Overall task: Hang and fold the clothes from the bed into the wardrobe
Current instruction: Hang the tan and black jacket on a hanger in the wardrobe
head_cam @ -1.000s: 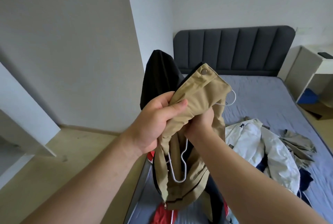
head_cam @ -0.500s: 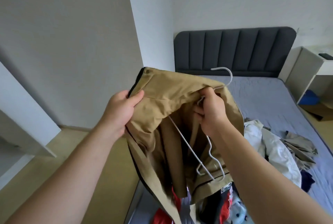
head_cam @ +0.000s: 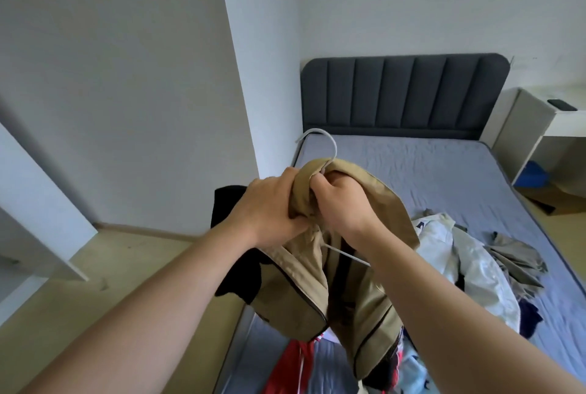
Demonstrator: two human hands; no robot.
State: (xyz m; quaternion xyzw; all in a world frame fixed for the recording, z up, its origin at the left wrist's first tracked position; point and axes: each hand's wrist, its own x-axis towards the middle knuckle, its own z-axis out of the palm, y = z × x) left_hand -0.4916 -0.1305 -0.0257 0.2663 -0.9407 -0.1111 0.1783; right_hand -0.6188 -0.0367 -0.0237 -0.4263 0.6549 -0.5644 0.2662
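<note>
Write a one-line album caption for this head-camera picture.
Left hand grips a tan garment while right hand holds the white hanger inside it, by a grey bed strewn with clothes.

— What stands at the far right?
— A white desk [head_cam: 520, 121], with a small dark flat object [head_cam: 562, 104] on top.
— And under it?
— Something blue [head_cam: 532, 173], beside a brown box [head_cam: 553, 202] on the pale wooden floor [head_cam: 126, 267].

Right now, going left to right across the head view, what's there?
White panel → left hand gripping the tan jacket → right hand holding the white hanger → white jacket → grey-green garment.
</note>
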